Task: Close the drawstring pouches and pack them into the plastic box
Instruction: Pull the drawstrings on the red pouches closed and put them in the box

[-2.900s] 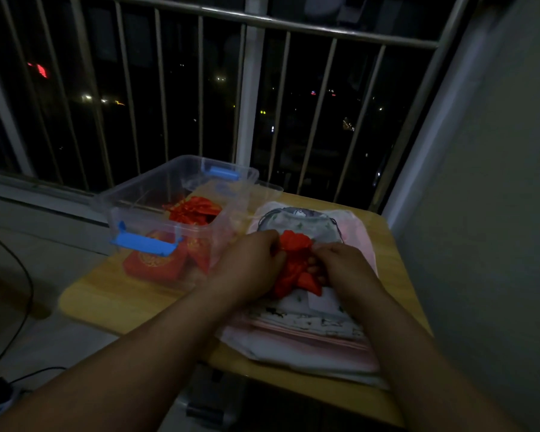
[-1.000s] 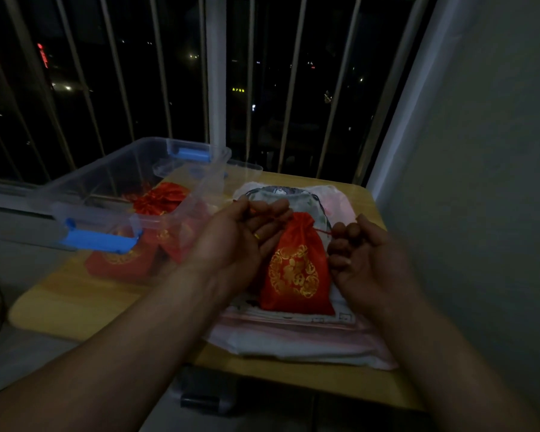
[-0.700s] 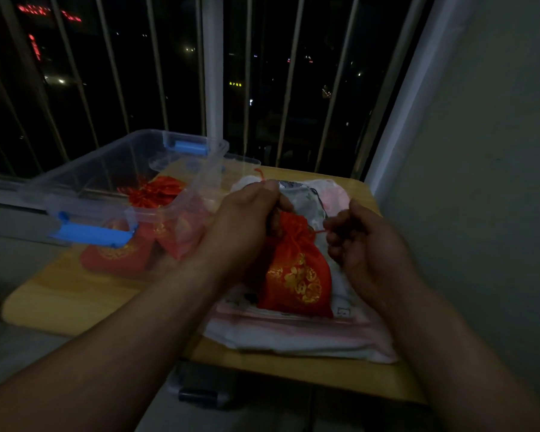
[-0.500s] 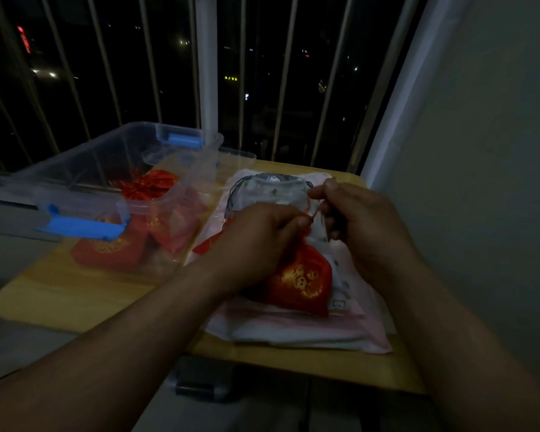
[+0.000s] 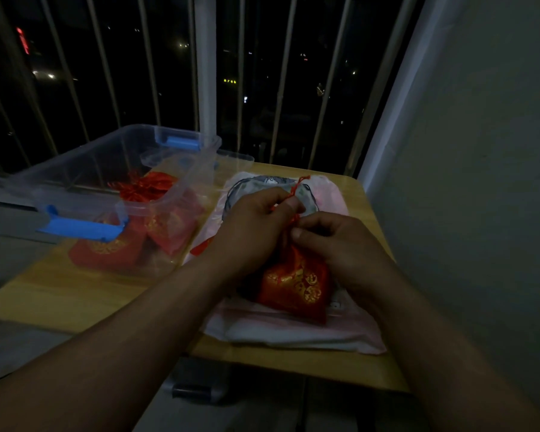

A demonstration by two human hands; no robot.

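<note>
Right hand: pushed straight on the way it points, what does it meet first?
Probably the left hand: the right hand points toward it, fingers nearly touching it above the red pouch. Depth is hard to judge.

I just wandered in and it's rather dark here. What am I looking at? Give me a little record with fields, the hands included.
Place: wooden table beside a barred window, night outside
Pouch in work: red pouch with gold pattern, lying on pale cloth
Left hand: pinches the pouch's drawstring
Right hand: pinches the pouch's gathered neck
Plastic box: clear, blue latches, open, left of the hands
In the box: several red pouches
</note>
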